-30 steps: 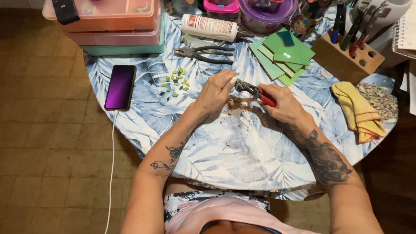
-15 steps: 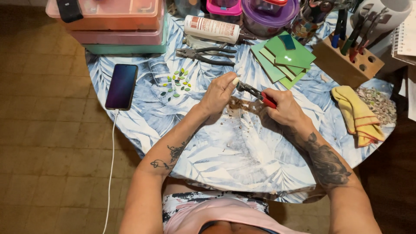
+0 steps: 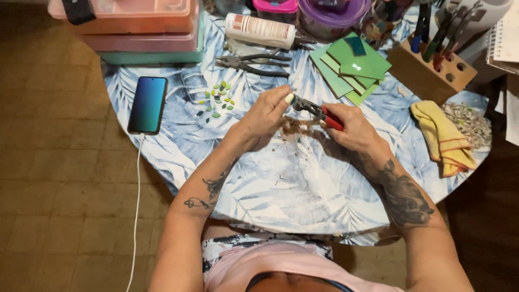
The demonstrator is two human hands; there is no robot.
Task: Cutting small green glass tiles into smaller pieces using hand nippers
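Two hands work a small piece with red-handled metal nippers [image 3: 319, 111] above a round table in a blue leaf-print cloth [image 3: 281, 189].

The right hand [image 3: 354, 127] is closed around the nipper handles; the left hand [image 3: 267, 113] pinches something too small to tell at the tool's tip; just below the grip lies brownish debris [image 3: 294, 127]; left of it, small green and yellow tile chips [image 3: 217, 100]; beyond it, grey pliers [image 3: 251, 64] and stacked green glass sheets [image 3: 351, 67].

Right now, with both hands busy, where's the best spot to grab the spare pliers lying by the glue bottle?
Take the pliers by the two handles at the right end, coming from above. They lie flat, handles slightly spread toward the green tiles, with bare cloth around them. The jaw end points left, toward the stacked boxes.
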